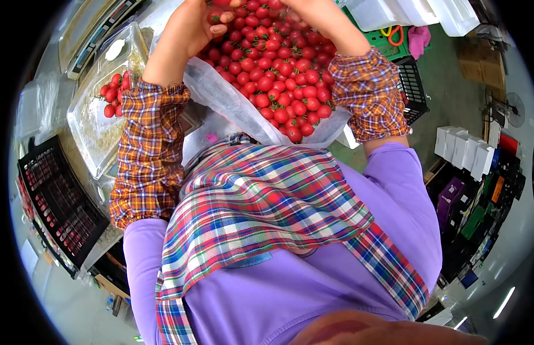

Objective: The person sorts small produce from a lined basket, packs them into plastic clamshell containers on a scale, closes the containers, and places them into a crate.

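- Tomatoes (pixel 278 75) lay heaped beneath and between the fingers, spreading from them back toward the apron (pixel 261 190).
- Left hand (pixel 193 26) reached over the heap's left edge, its fingers loosely bent beside a tomato (pixel 214 18); whether they pinched it, I could not tell.
- Right hand (pixel 316 17) reached in from the other side, its fingertips blurred and cut off by the frame's edge, so their grip could not be told.
- Liner (pixel 221 92) sat under the heap, its pale edge folded up on the wearer's side of the fingers, probably to keep fruit from rolling off.
- Both forearms flanked the heap, which likely left its middle within reach of either hand's fingers.
- Bunch (pixel 113 95) rested apart, left of the left fingers, on or over a clear box (pixel 86 138); it seemed set aside from the loose heap.
- Scissors (pixel 393 35) lay right of the right fingers, near a pink cloth (pixel 418 41), handles exposed, perhaps for easy pickup.
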Tool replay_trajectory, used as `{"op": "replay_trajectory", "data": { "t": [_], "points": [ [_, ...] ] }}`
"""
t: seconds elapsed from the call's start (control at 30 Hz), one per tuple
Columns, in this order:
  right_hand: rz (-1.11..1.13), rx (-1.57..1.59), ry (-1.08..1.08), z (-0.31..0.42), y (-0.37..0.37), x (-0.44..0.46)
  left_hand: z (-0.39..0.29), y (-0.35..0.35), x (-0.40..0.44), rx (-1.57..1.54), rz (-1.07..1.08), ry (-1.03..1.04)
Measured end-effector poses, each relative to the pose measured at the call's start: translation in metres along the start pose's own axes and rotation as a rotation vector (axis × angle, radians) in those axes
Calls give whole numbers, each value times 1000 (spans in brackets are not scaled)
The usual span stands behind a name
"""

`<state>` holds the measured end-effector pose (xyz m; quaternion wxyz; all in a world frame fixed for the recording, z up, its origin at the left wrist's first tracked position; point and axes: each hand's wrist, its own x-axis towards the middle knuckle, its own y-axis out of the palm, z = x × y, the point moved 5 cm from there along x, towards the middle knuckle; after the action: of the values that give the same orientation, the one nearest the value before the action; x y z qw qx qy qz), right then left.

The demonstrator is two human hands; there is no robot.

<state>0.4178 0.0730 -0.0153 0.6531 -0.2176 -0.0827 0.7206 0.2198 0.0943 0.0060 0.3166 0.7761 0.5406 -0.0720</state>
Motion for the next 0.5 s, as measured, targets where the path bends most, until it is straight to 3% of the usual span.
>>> {"op": "replay_trajectory", "data": {
  "t": [0.07, 0.1, 0.17, 0.23, 0.27, 0.33, 0.4, 0.5],
  "points": [
    [161, 603, 25, 5, 3, -6, 12, -26, 25, 36, 139, -54],
    [229, 757, 69, 8, 5, -6, 12, -21, 24, 57, 211, -83],
    [361, 1064, 159, 14, 7, -8, 11, -14, 24, 568, 81, 46],
    [297, 1101, 162, 25, 3, -13, 15, -7, 27, 973, 67, 126],
    [267, 1120, 164, 27, 3, -14, 15, 8, 21, 1284, 100, 422],
    [247, 998, 71, 15, -2, -4, 31, 13, 20, 1672, 178, 661],
    [228, 896, 12, 9, -2, -1, 48, 12, 24, 1900, 231, 633],
    [177, 384, -83, 3, -1, 0, 42, 14, 23, 1862, 171, 624]
  ]
}}
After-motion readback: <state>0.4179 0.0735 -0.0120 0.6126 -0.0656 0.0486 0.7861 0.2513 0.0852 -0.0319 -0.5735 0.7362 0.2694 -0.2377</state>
